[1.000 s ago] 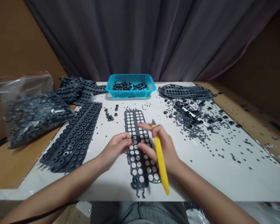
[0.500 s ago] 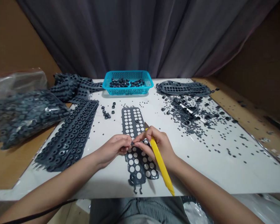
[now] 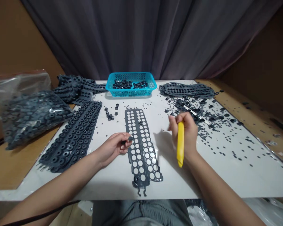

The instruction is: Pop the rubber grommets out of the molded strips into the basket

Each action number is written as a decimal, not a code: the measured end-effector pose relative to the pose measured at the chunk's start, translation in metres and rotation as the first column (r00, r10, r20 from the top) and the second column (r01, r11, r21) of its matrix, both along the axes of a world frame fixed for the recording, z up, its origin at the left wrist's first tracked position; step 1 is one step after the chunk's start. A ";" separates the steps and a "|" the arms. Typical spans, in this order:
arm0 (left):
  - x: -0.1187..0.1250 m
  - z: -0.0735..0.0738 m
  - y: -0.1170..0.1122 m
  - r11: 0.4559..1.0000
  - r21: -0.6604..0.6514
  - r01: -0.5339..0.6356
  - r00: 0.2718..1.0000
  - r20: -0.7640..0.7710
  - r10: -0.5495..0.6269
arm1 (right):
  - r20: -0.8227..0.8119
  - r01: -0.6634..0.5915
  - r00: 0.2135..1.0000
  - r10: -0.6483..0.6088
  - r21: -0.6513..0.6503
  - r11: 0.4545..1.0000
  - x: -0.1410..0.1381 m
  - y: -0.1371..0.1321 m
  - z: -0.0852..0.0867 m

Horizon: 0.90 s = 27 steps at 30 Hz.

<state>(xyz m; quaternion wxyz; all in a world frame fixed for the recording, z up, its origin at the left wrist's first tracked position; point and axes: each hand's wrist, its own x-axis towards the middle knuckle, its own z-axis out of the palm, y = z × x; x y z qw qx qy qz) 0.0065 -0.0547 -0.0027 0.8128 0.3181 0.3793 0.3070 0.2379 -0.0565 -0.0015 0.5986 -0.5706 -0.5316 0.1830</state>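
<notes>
Meanwhile, the left hand [image 3: 112,147] pinches a small dark rubber piece [image 3: 131,138] just beside the dark perforated rubber strip [image 3: 146,166], while the right hand [image 3: 184,130], raised and well apart, closes its grip around a yellow plastic tool [image 3: 180,146] above the white surface [image 3: 226,185].

workshop table [image 3: 254,182] with rubber strips [image 3: 70,135]

A gap separates the right hand [image 3: 182,135] from the perforated strip [image 3: 138,125]

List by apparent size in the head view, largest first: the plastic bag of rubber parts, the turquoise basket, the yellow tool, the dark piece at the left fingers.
Plastic bag, largest, though it sits nearer the camera; turquoise basket; yellow tool; dark piece, smallest.
</notes>
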 end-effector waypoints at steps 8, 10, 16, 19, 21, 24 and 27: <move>0.002 0.000 -0.001 1.000 0.021 -0.013 0.999 -0.031 0.014 | 0.095 -0.255 0.963 0.254 -0.004 0.967 -0.006 -0.005 0.003; 0.003 -0.001 -0.001 0.999 0.050 -0.015 0.997 -0.071 0.018 | 0.038 -0.467 0.883 0.467 -0.022 0.884 -0.024 -0.015 0.002; 0.008 -0.004 -0.003 0.992 0.117 0.041 0.984 -0.176 -0.020 | 0.079 -0.544 0.836 0.543 -0.009 0.839 -0.050 -0.030 -0.005; 0.010 -0.004 -0.005 0.992 0.110 0.060 0.982 -0.185 -0.039 | 0.117 -0.524 0.846 0.521 -0.003 0.852 -0.048 -0.029 -0.007; 0.010 -0.005 -0.006 0.992 0.099 0.073 0.982 -0.180 -0.055 | 0.154 -0.533 0.836 0.526 0.003 0.846 -0.046 -0.029 -0.008; 0.009 -0.005 -0.006 0.991 0.100 0.093 0.981 -0.180 -0.074 | 0.101 -0.551 0.829 0.550 -0.014 0.834 -0.046 -0.030 -0.009; 0.009 -0.004 -0.006 0.991 0.102 0.090 0.985 -0.157 -0.073 | -0.071 -0.601 0.799 0.597 -0.065 0.797 -0.047 -0.031 -0.009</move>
